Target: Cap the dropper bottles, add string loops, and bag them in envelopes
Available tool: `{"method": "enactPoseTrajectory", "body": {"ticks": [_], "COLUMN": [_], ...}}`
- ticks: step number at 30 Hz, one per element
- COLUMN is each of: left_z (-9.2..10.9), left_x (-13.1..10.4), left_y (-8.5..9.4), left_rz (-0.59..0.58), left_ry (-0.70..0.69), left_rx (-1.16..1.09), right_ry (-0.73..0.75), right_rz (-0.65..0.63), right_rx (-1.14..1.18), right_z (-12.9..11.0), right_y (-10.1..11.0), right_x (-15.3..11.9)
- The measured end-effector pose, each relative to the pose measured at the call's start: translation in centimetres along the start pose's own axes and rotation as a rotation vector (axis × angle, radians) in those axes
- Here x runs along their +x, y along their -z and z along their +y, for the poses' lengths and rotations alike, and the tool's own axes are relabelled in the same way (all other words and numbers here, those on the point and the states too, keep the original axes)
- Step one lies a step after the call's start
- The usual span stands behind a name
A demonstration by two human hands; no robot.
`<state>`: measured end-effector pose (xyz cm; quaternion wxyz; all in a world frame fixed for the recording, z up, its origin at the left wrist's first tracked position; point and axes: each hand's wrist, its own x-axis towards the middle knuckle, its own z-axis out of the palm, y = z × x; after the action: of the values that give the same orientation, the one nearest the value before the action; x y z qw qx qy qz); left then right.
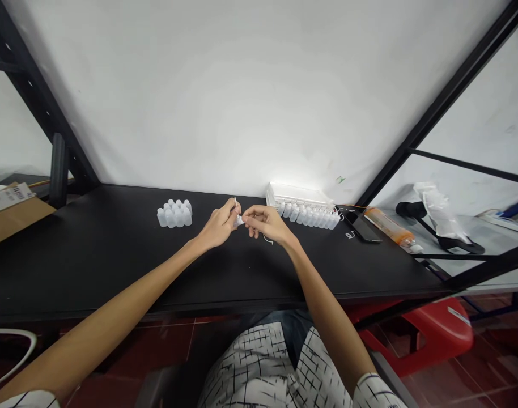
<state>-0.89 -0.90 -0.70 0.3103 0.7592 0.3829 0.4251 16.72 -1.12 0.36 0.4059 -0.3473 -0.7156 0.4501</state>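
Above the middle of the black table, my left hand is closed round a small translucent plastic bottle, mostly hidden by the fingers. My right hand pinches at the bottle's right end; what its fingertips grip there is too small to make out. A thin white loop shows just below my right hand. Left of my hands, a cluster of several small white bottles stands upright. To the right, more such bottles stand close together in a slanting row, with thin white loops about their tops.
Behind the right-hand row lies a white plastic tray or box against the wall. A dark phone, a small white loop and an orange-labelled bottle lie further right. A cardboard box sits at the left. Black frame posts flank the table.
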Motion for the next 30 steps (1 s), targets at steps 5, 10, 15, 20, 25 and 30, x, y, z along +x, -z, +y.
{"method": "enactPoseTrajectory", "body": {"ticks": [5, 10, 15, 20, 25, 30], "left_z": [0.3, 0.4, 0.4, 0.2, 0.0, -0.1], "left_x": [-0.1, -0.3, -0.1, 0.0, -0.1, 0.2], "left_y": [0.2, 0.2, 0.1, 0.0, -0.2, -0.2], "left_rz": [0.016, 0.018, 0.03, 0.04, 0.003, -0.007], "left_ry": [0.015, 0.025, 0.026, 0.02, 0.048, 0.062], "left_rx": [-0.008, -0.015, -0.055, -0.077, -0.113, -0.302], "right_ry": [-0.01, 0.03, 0.061, 0.089, 0.097, 0.109], "right_rz": [-0.018, 0.016, 0.065, 0.04, 0.051, 0.064], "right_rx": [-0.003, -0.163, -0.211, -0.153, -0.258, -0.194], "right_z": [0.0, 0.8, 0.6, 0.5, 1.2, 0.5], "right_y": [-0.3, -1.1, -1.2, -1.1, -1.1, -1.1], "right_x": [0.0, 0.0, -0.2, -0.2, -0.1, -0.2]}}
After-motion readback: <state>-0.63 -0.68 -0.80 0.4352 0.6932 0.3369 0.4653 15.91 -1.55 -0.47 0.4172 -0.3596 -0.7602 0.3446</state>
